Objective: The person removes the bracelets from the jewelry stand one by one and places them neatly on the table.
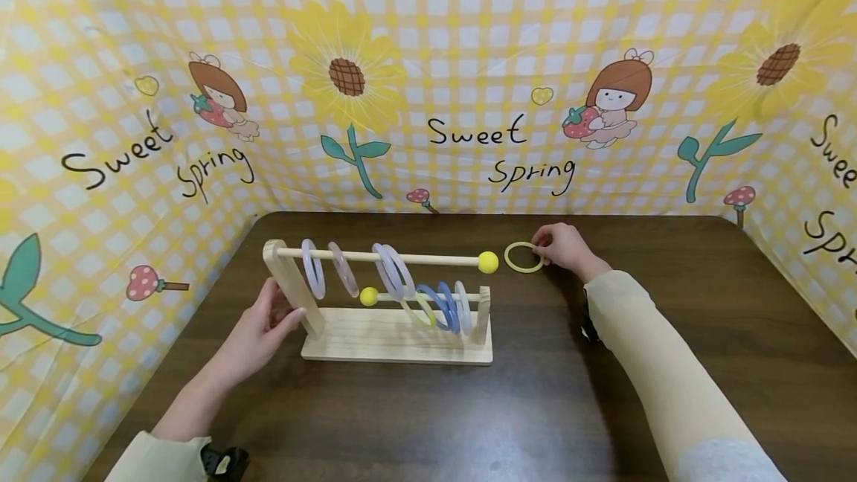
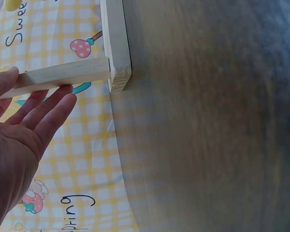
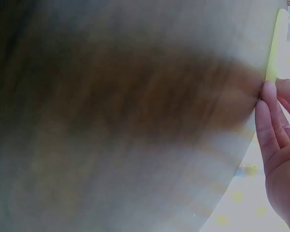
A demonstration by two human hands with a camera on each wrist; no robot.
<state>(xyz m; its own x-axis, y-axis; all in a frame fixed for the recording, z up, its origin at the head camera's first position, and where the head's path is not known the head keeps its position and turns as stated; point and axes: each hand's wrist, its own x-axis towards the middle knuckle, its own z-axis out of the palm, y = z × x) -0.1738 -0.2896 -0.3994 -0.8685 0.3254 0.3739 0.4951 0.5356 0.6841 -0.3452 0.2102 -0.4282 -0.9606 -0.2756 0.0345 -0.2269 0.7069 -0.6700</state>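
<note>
A wooden bracelet stand (image 1: 395, 346) with two horizontal rods rests on the table. My left hand (image 1: 264, 329) holds its tall left post (image 2: 62, 75), thumb on one side and fingers on the other. My right hand (image 1: 565, 248) pinches a yellow ring (image 1: 524, 269) between thumb and fingers, right of the upper rod's yellow ball end (image 1: 488, 262). Several lilac and mauve rings (image 1: 312, 274) hang on the upper rod. On the lower rod hang a yellow-green ring (image 1: 411, 312), blue rings (image 1: 445, 311) and a pale ring (image 1: 463, 311). The right wrist view shows the held ring edge-on.
The brown table (image 1: 415, 422) reaches back to a yellow checked cloth (image 1: 455, 95) with printed flowers and lettering, which also covers both sides. The lower rod's yellow ball (image 1: 369, 296) points left, beneath the upper rod. A dark band (image 1: 224, 463) circles the left wrist.
</note>
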